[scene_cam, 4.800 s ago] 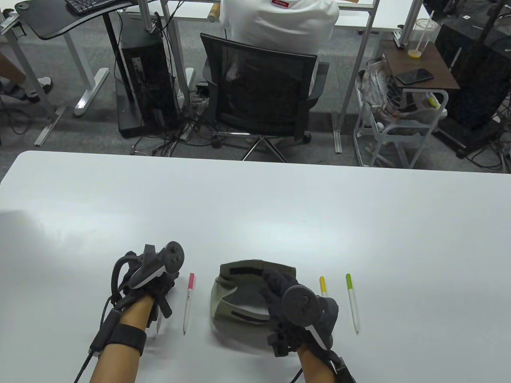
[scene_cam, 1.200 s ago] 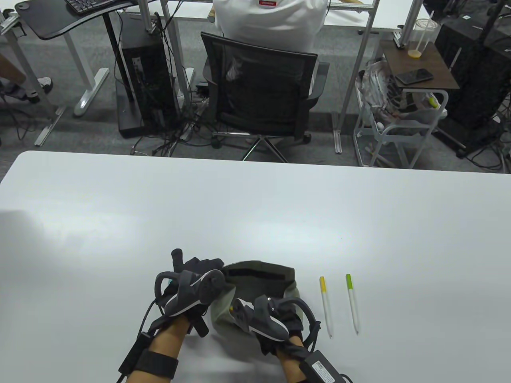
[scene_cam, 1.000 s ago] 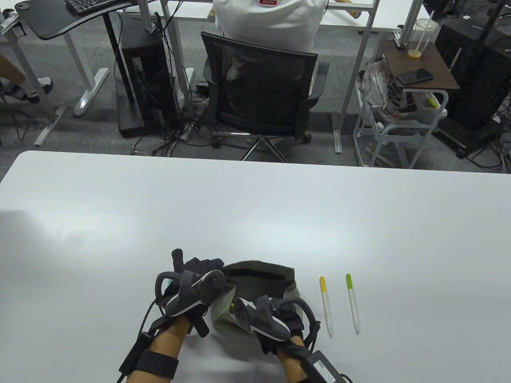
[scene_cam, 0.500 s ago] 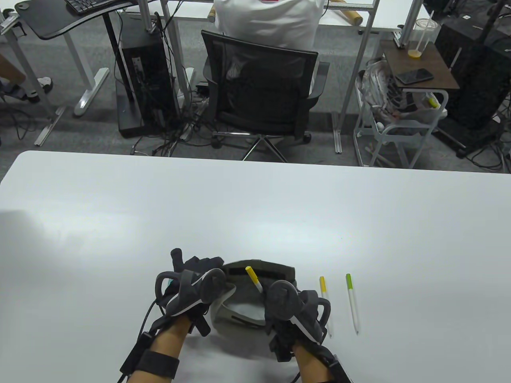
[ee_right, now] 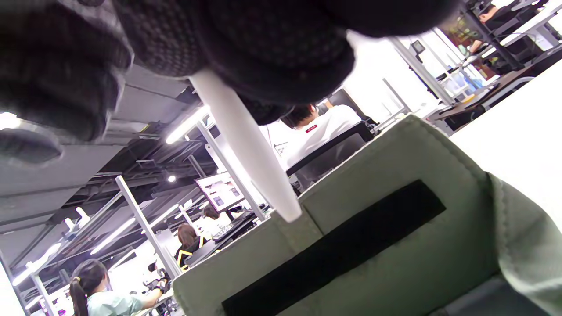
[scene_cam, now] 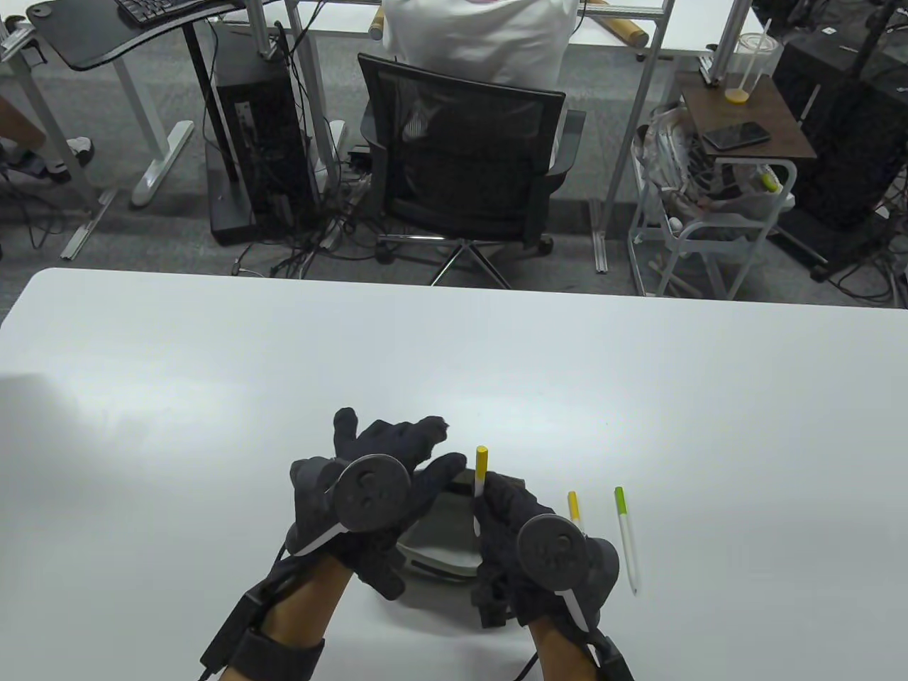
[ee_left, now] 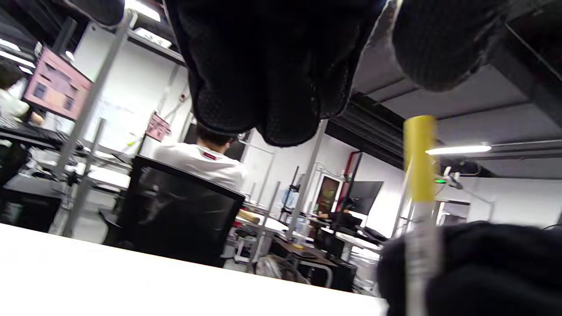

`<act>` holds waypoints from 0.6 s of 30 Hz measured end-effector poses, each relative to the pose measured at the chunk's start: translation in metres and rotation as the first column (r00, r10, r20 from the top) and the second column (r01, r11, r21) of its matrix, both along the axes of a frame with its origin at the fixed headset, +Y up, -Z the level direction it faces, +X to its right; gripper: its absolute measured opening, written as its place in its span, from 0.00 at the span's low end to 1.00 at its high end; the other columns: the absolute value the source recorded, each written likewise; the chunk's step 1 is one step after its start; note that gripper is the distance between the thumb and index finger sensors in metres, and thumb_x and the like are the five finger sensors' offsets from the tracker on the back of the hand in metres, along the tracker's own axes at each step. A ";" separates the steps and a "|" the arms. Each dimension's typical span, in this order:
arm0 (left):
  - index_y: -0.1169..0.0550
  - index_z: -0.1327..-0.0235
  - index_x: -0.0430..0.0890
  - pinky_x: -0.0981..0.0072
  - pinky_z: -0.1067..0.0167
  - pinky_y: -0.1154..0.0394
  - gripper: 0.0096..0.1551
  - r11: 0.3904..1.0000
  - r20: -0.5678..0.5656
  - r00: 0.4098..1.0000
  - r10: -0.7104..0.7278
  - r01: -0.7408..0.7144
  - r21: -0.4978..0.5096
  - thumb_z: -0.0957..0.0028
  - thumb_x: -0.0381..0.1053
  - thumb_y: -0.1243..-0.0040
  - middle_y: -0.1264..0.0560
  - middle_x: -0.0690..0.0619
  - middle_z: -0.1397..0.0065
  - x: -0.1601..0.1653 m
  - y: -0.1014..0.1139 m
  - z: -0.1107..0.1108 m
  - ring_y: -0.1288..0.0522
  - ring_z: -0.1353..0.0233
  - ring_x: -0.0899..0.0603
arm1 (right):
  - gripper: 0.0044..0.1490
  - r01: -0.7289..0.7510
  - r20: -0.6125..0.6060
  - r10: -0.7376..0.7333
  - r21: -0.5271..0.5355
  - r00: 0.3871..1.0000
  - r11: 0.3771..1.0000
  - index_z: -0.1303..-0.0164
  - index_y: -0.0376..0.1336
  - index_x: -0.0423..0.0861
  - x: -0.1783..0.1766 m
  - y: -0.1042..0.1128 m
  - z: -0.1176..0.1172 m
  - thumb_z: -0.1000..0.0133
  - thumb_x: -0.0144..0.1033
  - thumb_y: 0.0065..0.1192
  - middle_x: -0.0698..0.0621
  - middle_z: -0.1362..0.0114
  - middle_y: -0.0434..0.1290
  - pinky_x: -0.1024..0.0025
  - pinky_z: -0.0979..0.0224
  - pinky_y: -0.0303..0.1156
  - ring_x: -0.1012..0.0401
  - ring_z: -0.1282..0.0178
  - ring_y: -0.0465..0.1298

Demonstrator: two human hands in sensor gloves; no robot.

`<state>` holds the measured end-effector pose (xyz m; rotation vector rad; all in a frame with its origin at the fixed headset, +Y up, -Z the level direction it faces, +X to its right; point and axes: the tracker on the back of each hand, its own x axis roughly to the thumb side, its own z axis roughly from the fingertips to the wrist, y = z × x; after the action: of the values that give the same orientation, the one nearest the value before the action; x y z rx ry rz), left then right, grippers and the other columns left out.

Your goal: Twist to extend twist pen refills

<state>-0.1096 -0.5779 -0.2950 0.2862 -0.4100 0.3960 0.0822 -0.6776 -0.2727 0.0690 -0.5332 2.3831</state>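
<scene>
Early on — right hand (scene_cam: 528, 528) gripping upright yellow-capped pen (scene_cam: 480, 474) over olive pouch (scene_cam: 440, 553), left hand (scene_cam: 383, 461) spread wide beside it, twist not yet begun — two pens (scene_cam: 624, 535) lying right on worktop (scene_cam: 454, 369).

From the table view, your two hands cover most of the grey-green pouch (scene_cam: 436, 550); only a small part of it shows between them. Your right hand (scene_cam: 528, 543) hides the lower barrel of the yellow-capped pen (scene_cam: 480, 474) it holds, so you cannot see the tip there. The second yellow-topped pen (scene_cam: 573, 507) on the table is hidden below its cap by your right tracker (scene_cam: 560, 550).

In the left wrist view, the pen's white barrel (ee_left: 419, 259) is blurred and runs out at the bottom edge. In the right wrist view, the pen's upper part disappears into your fingers (ee_right: 281, 48), and the pouch (ee_right: 395, 245) is cut off at the bottom and right edges.
</scene>
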 end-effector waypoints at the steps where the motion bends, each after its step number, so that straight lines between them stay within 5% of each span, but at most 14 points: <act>1: 0.21 0.30 0.42 0.16 0.32 0.48 0.38 1.000 0.000 1.000 -0.012 0.012 -0.004 0.44 0.67 0.38 0.16 0.44 0.37 0.004 0.002 0.001 0.20 0.36 0.34 | 0.28 -0.008 0.001 0.008 0.007 1.000 1.000 0.49 0.73 0.49 -0.001 0.001 0.001 0.58 0.42 0.65 0.49 0.51 0.83 0.74 0.68 0.79 0.66 0.71 0.82; 9: 0.19 0.36 0.45 0.17 0.32 0.47 0.33 0.989 -0.048 0.989 -0.138 0.141 0.053 0.47 0.64 0.32 0.15 0.48 0.42 0.029 0.004 0.004 0.18 0.39 0.38 | 0.28 -0.038 -0.010 0.038 0.011 0.999 0.999 0.49 0.74 0.49 -0.005 0.001 0.003 0.59 0.42 0.65 0.49 0.52 0.83 0.74 0.68 0.79 0.66 0.72 0.82; 18: 0.17 0.41 0.44 0.18 0.32 0.44 0.27 0.990 -0.026 0.995 -0.094 0.097 0.107 0.48 0.57 0.29 0.13 0.49 0.47 0.032 -0.001 0.003 0.16 0.44 0.39 | 0.28 -0.038 -0.012 0.038 0.016 0.999 0.999 0.49 0.74 0.49 -0.005 0.002 0.004 0.59 0.42 0.65 0.49 0.52 0.83 0.74 0.68 0.79 0.66 0.71 0.82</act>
<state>-0.0775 -0.5790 -0.2919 0.3743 -0.4241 0.2773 0.0768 -0.6755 -0.2685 0.1021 -0.5490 2.4140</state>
